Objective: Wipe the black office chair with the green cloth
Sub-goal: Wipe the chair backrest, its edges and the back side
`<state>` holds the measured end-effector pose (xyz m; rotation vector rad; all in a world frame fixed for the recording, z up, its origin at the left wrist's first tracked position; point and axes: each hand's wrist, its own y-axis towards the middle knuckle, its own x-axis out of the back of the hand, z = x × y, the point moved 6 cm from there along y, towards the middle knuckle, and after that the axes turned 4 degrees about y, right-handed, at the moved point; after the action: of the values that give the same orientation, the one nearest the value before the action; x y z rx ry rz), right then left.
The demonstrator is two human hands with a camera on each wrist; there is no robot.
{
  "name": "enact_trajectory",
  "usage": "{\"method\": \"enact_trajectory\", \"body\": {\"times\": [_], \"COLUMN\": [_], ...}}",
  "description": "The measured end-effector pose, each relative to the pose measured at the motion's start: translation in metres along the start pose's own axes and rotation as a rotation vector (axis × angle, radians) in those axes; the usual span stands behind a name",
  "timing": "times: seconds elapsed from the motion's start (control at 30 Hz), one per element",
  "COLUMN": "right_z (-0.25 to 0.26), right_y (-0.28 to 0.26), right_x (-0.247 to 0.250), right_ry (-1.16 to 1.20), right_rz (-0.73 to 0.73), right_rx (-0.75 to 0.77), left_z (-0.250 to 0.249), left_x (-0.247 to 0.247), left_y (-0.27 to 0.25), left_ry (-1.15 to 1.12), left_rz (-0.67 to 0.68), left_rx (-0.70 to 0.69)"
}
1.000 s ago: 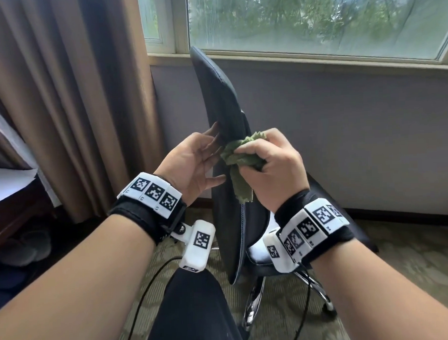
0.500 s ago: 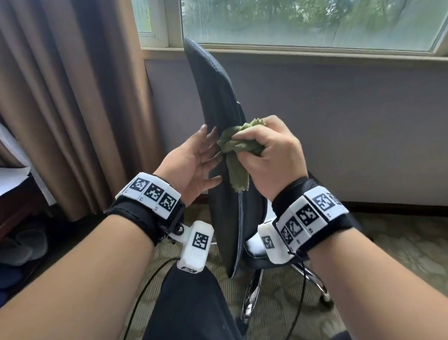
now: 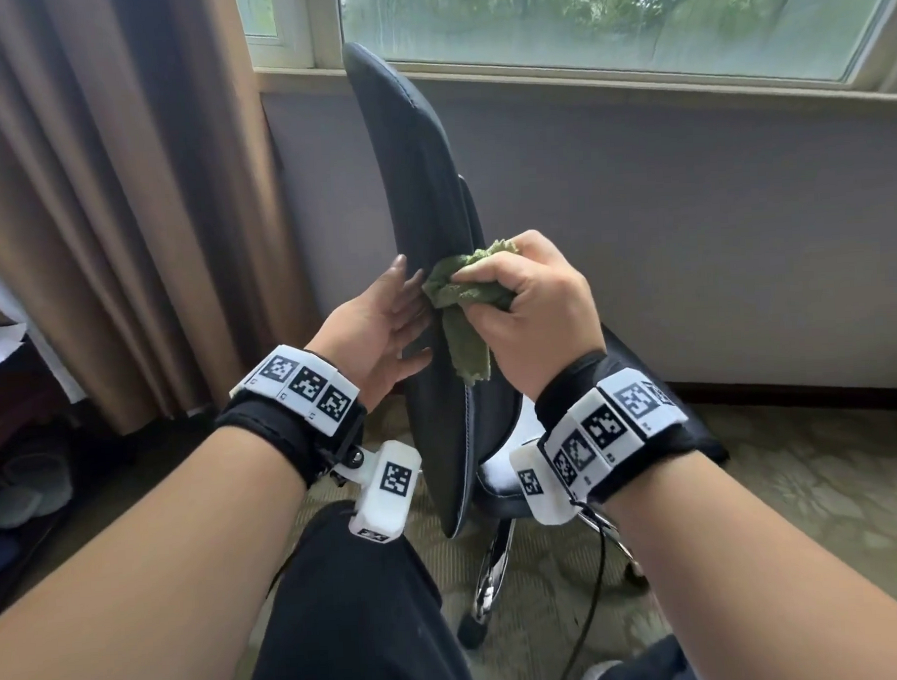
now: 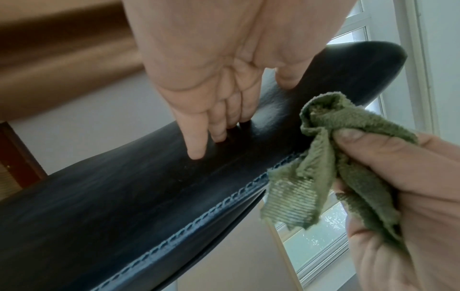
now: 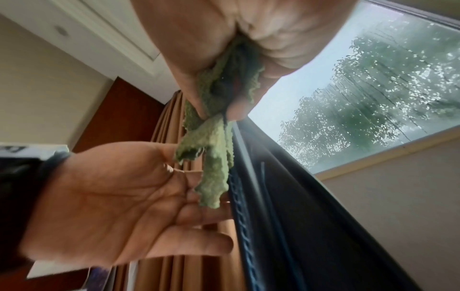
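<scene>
- Head view: black office chair point(image 3: 419, 197), seen edge-on from the side; backrest upright, its top level with the window sill point(image 3: 630, 87); seat pan to the right, chrome base and one castor on patterned carpet point(image 3: 803, 504) below.
- Left hand point(image 3: 379, 327): fingers straight and together, palm turned toward the backrest; fingertips rest flat on the left face of the backrest at mid-height; thumb spread lower down. Holds nothing.
- Left wrist view: left-hand fingers point(image 4: 196, 135) lie extended against the smooth black upholstery; stitched seam point(image 4: 199, 218) runs along the backrest edge below them.
- Right hand point(image 3: 532, 305): fingers curled into a fist around the green cloth point(image 3: 465, 298); thumb pinches the bunched fabric against the fingers.
- Green cloth: crumpled wad pressed to the near edge of the backrest at mid-height, just beside the left fingertips; one loose tail hangs down along the edge.
- Right wrist view: cloth tail point(image 5: 211, 157) dangles between the left palm and the stitched edge of the chair point(image 5: 273, 196); whether it touches the palm cannot be told.
- Surroundings: brown curtain point(image 3: 111, 200) at left; window point(image 3: 602, 19) with green foliage behind; grey wall below the sill; marker bands and white camera units on both wrists; dark trouser leg in the foreground.
</scene>
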<state>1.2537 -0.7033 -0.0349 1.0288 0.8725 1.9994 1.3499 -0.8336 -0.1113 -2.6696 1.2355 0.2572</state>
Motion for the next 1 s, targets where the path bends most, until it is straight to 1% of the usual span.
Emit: {"method": "enact_trajectory", "body": {"times": [0.13, 0.3, 0.37, 0.47, 0.53, 0.7, 0.8, 0.87, 1.0], "right_z": [-0.012, -0.025, -0.023, -0.021, -0.025, -0.051, -0.055, -0.048, -0.038], "right_y": [-0.012, -0.034, -0.033, -0.026, -0.029, -0.061, -0.071, -0.065, -0.050], "right_x": [-0.008, -0.018, -0.017, -0.012, -0.013, -0.025, -0.031, -0.030, -0.021], "right_ry": [-0.033, -0.060, -0.054, -0.010, 0.016, 0.008, -0.014, -0.007, 0.049], "right_rz": [0.022, 0.078, 0.068, 0.014, 0.016, 0.108, 0.147, 0.124, 0.021], "right_rx": [-0.004, -0.035, -0.025, -0.009, -0.017, -0.100, -0.135, -0.115, -0.084], "left_z": [0.006, 0.026, 0.039, 0.057, 0.063, 0.065, 0.069, 0.076, 0.090], "left_x": [0.003, 0.002, 0.003, 0.004, 0.005, 0.007, 0.009, 0.008, 0.012], "left_y": [0.002, -0.001, -0.001, 0.003, 0.005, 0.007, 0.009, 0.010, 0.013], "left_ry": [0.002, 0.032, 0.032, -0.004, -0.018, -0.012, -0.001, 0.002, -0.018], "left_rz": [-0.037, -0.047, -0.049, -0.062, -0.072, -0.059, -0.072, -0.073, -0.068], "left_rx": [0.009, 0.075, 0.092, 0.108, 0.114, 0.121, 0.136, 0.148, 0.169]}}
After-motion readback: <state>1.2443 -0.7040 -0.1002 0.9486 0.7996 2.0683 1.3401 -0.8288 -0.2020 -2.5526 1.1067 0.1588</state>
